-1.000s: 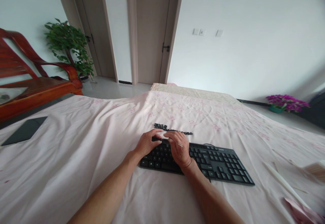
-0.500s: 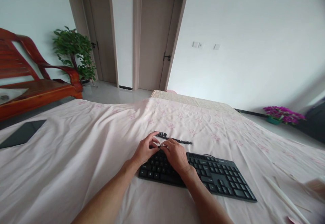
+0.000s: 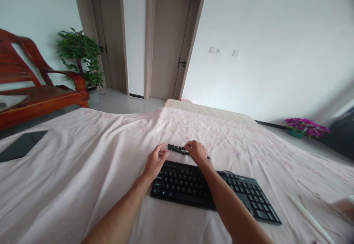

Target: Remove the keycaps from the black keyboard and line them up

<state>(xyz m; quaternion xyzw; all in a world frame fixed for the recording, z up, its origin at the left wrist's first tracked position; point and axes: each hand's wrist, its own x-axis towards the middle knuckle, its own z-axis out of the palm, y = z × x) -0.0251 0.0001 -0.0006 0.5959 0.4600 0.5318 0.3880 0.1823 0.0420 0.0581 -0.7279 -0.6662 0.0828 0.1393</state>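
My two forearms run out over the bed (image 3: pixel 83 177), whose pink sheet gives a soft, flat bearing for the keyboard (image 3: pixel 177 183); it lies square across in front of me, near edge towards my body, so that both hands come to it alike; my left hand (image 3: pixel 155 161) rests at its far left corner, fingers loosely curled with the thumb close to them, steadying that corner, I judge, though I cannot tell whether it pinches anything; my right hand (image 3: pixel 197 151) passes over the far edge, palm down and fingers bent onto the loose keycaps (image 3: pixel 175 148), and its fingertips are hidden, so a grip on a cap cannot be made out; the caps lie in a row just beyond the keyboard, near yet clear of the keys, kept in order as it seems; well off to the left lies a dark tablet (image 3: pixel 19 146); beyond stand a wooden chair (image 3: pixel 41 96), a plant (image 3: pixel 80 57) and a door (image 3: pixel 168 41).
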